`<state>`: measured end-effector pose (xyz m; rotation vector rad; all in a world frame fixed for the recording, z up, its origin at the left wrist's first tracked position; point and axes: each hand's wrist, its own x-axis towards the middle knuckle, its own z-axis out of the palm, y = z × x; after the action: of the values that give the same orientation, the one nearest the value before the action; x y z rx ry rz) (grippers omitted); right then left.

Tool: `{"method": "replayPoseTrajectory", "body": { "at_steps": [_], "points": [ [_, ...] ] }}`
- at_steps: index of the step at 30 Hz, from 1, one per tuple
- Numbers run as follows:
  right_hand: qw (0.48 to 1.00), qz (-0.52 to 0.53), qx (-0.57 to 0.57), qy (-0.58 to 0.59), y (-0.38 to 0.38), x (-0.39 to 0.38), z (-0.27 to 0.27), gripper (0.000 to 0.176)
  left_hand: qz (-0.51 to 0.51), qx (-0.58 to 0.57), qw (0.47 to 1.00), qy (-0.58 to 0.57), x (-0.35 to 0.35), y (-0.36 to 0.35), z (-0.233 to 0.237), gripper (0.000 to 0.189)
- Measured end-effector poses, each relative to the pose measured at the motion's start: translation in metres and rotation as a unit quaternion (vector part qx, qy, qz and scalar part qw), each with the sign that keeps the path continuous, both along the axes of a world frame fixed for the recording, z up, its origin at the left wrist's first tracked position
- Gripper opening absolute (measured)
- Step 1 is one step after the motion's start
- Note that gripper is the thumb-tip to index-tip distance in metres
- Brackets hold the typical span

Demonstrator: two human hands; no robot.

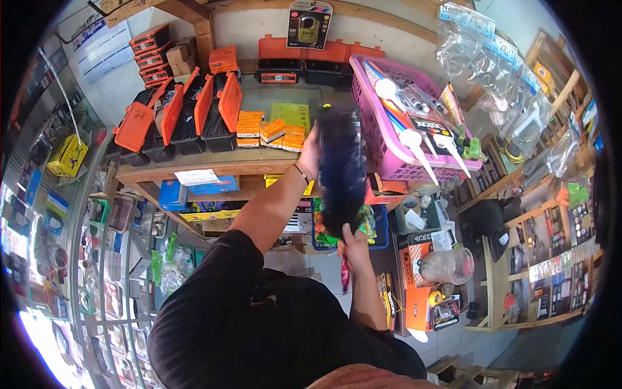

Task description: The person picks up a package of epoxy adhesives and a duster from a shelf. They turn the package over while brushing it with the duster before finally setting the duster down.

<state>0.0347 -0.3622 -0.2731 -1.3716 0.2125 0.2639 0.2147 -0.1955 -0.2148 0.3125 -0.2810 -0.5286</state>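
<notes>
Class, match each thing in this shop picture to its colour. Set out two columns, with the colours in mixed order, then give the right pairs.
Things:
1. duster
2. basket
3. case lids
4. box on the far left

Colours:
A. pink
B. yellow
C. dark blue
D. orange

Pairs: 1-C, 2-A, 3-D, 4-B

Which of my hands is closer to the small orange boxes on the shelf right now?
Left. The left hand is just right of the small orange boxes, at the top of the duster; the right hand grips its handle well below them.
</notes>
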Motion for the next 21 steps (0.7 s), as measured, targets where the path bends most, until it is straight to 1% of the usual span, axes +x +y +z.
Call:
{"method": "replayPoseTrajectory", "body": {
  "at_steps": [1,2,4,5,6,8,9,10,12,13,14,16,17,18,20,21],
  "points": [
    [0.998,0.038,-0.052,-0.027,-0.002,0.000,-0.002,0.029,-0.022,0.069,0.990,-0.120,-0.005,-0.003,0.005,0.076],
    [0.998,0.036,-0.051,-0.027,0.000,0.000,0.000,0.029,-0.102,-0.031,0.984,-0.140,-0.015,0.001,0.020,0.077],
    [0.997,-0.074,0.029,-0.014,0.006,0.000,0.009,0.034,-0.066,-0.020,0.990,-0.120,-0.009,0.001,0.012,0.071],
    [0.993,-0.093,0.070,-0.028,0.007,0.001,0.014,0.037,-0.014,0.024,0.998,-0.060,-0.004,0.002,0.007,0.066],
    [0.993,-0.091,0.069,-0.028,0.004,0.002,0.010,0.037,0.039,0.068,0.997,0.000,-0.004,0.003,0.008,0.063],
    [0.998,-0.016,-0.059,-0.022,-0.004,0.006,-0.003,0.026,0.067,0.065,0.995,0.031,-0.005,0.000,0.011,0.067],
    [0.991,0.026,-0.128,-0.026,-0.004,0.005,0.003,0.025,-0.079,-0.005,0.992,-0.103,-0.009,0.000,0.013,0.074],
    [0.991,0.025,-0.128,-0.027,-0.004,0.005,0.002,0.025,-0.103,-0.020,0.986,-0.130,-0.014,0.003,0.015,0.080],
    [0.996,-0.025,-0.052,-0.065,-0.002,0.008,-0.001,0.025,-0.100,-0.040,0.983,-0.152,-0.018,-0.001,0.022,0.076],
    [0.993,-0.086,0.049,-0.059,0.004,0.008,0.005,0.024,0.001,0.033,0.999,-0.003,-0.004,0.002,0.010,0.071],
    [0.994,-0.082,0.049,-0.061,0.004,0.009,0.007,0.024,-0.084,-0.113,0.989,-0.043,0.007,0.005,-0.003,0.069],
    [0.997,-0.068,0.012,-0.025,0.003,0.008,0.007,0.023,0.006,-0.002,0.999,-0.038,-0.007,0.005,0.014,0.063],
    [0.999,-0.010,0.017,-0.031,0.002,0.009,0.005,0.026,-0.006,0.025,0.998,-0.058,-0.025,0.000,0.032,0.062],
    [0.999,-0.010,0.018,-0.031,0.001,0.009,0.003,0.026,-0.020,0.052,0.995,-0.077,-0.039,-0.006,0.046,0.060],
    [0.999,-0.001,-0.013,-0.033,0.000,0.010,-0.001,0.028,-0.038,0.060,0.994,-0.084,-0.029,-0.001,0.039,0.057],
    [0.999,-0.002,-0.014,-0.033,0.000,0.010,0.001,0.028,0.000,0.052,0.998,-0.048,-0.015,0.000,0.023,0.055]
  ]
}}
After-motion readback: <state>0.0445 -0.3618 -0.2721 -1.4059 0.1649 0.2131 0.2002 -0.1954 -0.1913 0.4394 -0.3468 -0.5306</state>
